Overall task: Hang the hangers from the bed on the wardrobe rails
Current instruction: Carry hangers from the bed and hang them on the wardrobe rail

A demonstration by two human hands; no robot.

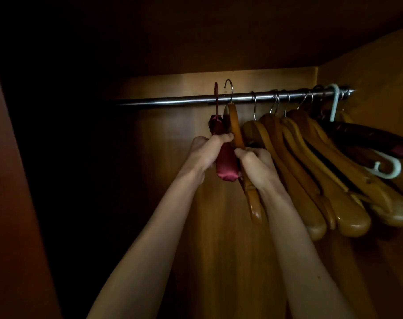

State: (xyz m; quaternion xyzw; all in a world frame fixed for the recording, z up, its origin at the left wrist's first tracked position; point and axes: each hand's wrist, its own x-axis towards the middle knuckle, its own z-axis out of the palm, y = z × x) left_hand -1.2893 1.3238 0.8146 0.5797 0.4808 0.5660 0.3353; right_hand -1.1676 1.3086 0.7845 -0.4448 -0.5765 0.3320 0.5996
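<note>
Wardrobe: a dim wooden interior (219, 249), lit only around the upper back panel; the left side was in deep shadow, and a reddish door or wall edge (16, 203) ran down the far left.
Rail: one metal rail (172, 101) crossed the top, from the dark left part to the right wall; its left stretch was bare.
Hung hangers: a bunch of wooden hangers (311, 157) was crowded at the rail's right end, with a dark padded one (368, 139) and a pale plastic hook (334, 102) among them; this share of the job looked done.
Left hand: the left hand (207, 150) had its fingers closed round a red satin hanger (225, 162), whose red hook (216, 97) stood up across the rail; whether it was seated over the rail could not be told.
Right hand: the right hand (255, 164) had its fingers clamped on a wooden hanger (248, 180), just beside the red one; its metal hook (229, 88) rose above the rail, apparently about to settle or just caught.
Progress: judged well along, with these two at the rail near its middle, left of the bunch.
Left to do: seating both hooks; the bed was out of view, so how many hangers waited there could not be told.
Room: nothing beyond the wardrobe showed.
</note>
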